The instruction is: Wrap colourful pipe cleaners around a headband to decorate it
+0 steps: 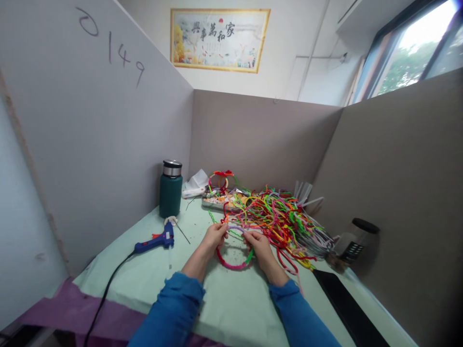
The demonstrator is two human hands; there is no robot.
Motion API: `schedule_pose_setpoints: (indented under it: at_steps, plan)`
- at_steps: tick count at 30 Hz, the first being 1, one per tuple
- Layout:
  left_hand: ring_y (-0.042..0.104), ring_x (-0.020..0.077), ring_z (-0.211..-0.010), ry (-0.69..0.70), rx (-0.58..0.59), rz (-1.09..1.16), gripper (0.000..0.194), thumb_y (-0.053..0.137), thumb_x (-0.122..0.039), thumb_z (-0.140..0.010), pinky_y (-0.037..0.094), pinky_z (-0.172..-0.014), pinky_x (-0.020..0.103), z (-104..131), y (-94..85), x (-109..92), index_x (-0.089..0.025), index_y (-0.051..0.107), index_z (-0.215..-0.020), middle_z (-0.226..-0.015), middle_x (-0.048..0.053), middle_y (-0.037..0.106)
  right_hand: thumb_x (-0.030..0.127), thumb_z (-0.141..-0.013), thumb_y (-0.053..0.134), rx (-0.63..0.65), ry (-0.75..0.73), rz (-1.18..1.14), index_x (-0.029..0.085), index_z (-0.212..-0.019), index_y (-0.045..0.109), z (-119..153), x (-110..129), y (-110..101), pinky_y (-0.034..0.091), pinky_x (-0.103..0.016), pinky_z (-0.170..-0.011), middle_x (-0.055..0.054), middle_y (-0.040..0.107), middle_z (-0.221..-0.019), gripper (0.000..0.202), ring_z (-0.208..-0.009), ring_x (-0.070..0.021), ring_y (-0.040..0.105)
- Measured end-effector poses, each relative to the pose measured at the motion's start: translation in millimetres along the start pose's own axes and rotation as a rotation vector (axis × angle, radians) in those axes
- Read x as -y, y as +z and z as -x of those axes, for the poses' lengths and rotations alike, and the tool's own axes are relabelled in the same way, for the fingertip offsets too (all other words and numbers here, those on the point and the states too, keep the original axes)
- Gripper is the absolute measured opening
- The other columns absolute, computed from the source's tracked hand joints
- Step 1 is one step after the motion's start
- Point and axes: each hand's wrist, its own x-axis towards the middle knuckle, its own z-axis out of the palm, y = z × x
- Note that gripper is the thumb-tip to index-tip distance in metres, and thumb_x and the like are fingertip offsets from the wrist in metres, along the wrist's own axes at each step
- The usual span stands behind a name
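Between my hands is a ring of fuzzy pipe cleaners (233,266), wrapped in sections of red, pink, green and lilac. My left hand (215,236) pinches its upper left side, where an orange and red bit sticks up. On the upper right, my right hand (258,241) has its fingers closed on the ring near the lilac and green parts. The ring is held over the pale green tablecloth (231,303). Just beyond my hands a large tangled heap of colourful pipe cleaners (278,212) spreads to the right.
A blue glue gun (155,241) with a black cord lies at left, near a dark green bottle (170,190). Behind are a metal tray (217,205) of small pieces and a decorated ring piece (221,180). A clear jar (356,243) and black flat object (347,303) are at right.
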Motion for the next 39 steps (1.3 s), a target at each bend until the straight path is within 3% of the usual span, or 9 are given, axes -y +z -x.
schedule_pose_setpoints:
  at_steps: [4,10,20,28,34,39]
  plan:
    - [0.026,0.0018,-0.035,0.033,-0.066,0.018,0.039,0.067,-0.049,-0.063,0.016,-0.036,0.019,-1.4,-1.4,0.2,-0.014,0.051,-0.072,-0.054,-0.007,0.044,0.048,-0.069,0.067,0.058,0.053,-0.078,0.017,-0.064,0.063,0.4,-0.4,-0.2,0.029,-0.023,-0.043,0.000,0.055,-0.056,0.032,-0.048,-0.0110,0.043]
    - [0.029,0.0041,-0.040,0.113,-0.133,-0.111,0.034,0.065,-0.046,-0.065,0.020,-0.042,0.021,-4.2,-5.0,-0.4,-0.013,0.061,-0.071,-0.051,-0.005,0.045,0.042,-0.071,0.066,0.099,0.019,0.043,0.018,-0.055,0.059,5.7,7.4,-0.5,0.027,-0.023,-0.038,0.002,0.049,-0.052,0.030,-0.042,-0.0095,0.039]
    - [0.045,0.0105,-0.055,0.239,-0.150,-0.250,0.027,0.064,-0.037,-0.066,0.032,-0.053,0.022,-13.7,-8.8,9.7,-0.012,0.066,-0.074,-0.058,-0.001,0.055,0.038,-0.070,0.066,0.121,0.031,0.043,0.018,-0.059,0.063,7.3,6.5,-0.1,0.032,-0.024,-0.040,0.000,0.056,-0.055,0.023,-0.044,-0.0110,0.044]
    - [0.034,0.0059,-0.041,0.072,-0.176,-0.228,0.017,0.062,-0.030,-0.067,0.024,-0.043,0.020,-9.3,-6.6,5.8,-0.013,0.059,-0.069,-0.049,-0.004,0.047,0.038,-0.074,0.062,0.090,-0.031,0.168,0.016,-0.060,0.062,3.3,-1.9,0.9,0.029,-0.022,-0.042,0.002,0.052,-0.049,0.027,-0.044,-0.0094,0.043]
    - [0.028,0.0043,-0.035,-0.015,-0.032,-0.216,0.011,0.059,-0.024,-0.066,0.018,-0.038,0.020,-3.0,-1.9,-0.5,-0.013,0.057,-0.067,-0.046,-0.006,0.043,0.045,-0.076,0.059,0.173,-0.033,0.112,0.017,-0.078,0.062,3.6,0.9,3.0,0.033,-0.021,-0.041,0.003,0.054,-0.057,0.028,-0.044,-0.0087,0.043]
    - [0.033,0.0048,-0.039,-0.004,-0.008,-0.259,0.009,0.061,-0.021,-0.063,0.021,-0.040,0.019,-1.8,3.8,-2.0,-0.012,0.059,-0.067,-0.049,-0.004,0.049,0.040,-0.076,0.060,0.196,-0.033,0.128,0.017,-0.084,0.062,6.5,7.5,4.9,0.034,-0.021,-0.043,0.002,0.057,-0.063,0.024,-0.046,-0.0086,0.045]
